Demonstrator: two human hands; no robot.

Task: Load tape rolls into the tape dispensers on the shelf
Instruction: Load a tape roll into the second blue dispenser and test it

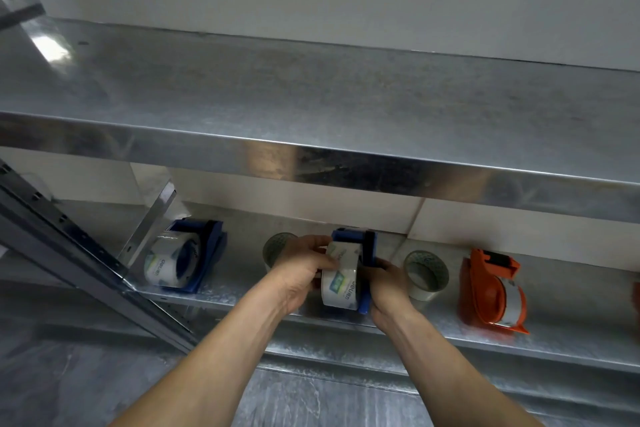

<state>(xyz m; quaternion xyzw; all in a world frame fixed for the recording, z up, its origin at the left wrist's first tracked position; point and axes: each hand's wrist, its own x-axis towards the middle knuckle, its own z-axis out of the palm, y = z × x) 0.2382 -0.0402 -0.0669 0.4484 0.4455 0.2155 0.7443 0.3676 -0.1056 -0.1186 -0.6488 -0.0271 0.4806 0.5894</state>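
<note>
On the lower metal shelf (433, 326) a blue tape dispenser (367, 246) stands in the middle with a clear tape roll (341, 282) pressed against its left side. My left hand (304, 270) grips that roll from the left, fingers over its top. My right hand (388, 282) holds the dispenser's frame from the right. A second blue dispenser (204, 253) at the left carries a roll (171, 265). An orange dispenser (491, 291) at the right also holds tape. Two loose rolls stand on the shelf, one (277, 246) partly hidden behind my left hand, the other (426, 274) beside my right hand.
A wide upper metal shelf (311, 107) overhangs the lower one and hides its back. A slotted metal upright (69, 239) slants across the left. White boxes (294, 201) line the rear of the lower shelf. Grey floor lies below.
</note>
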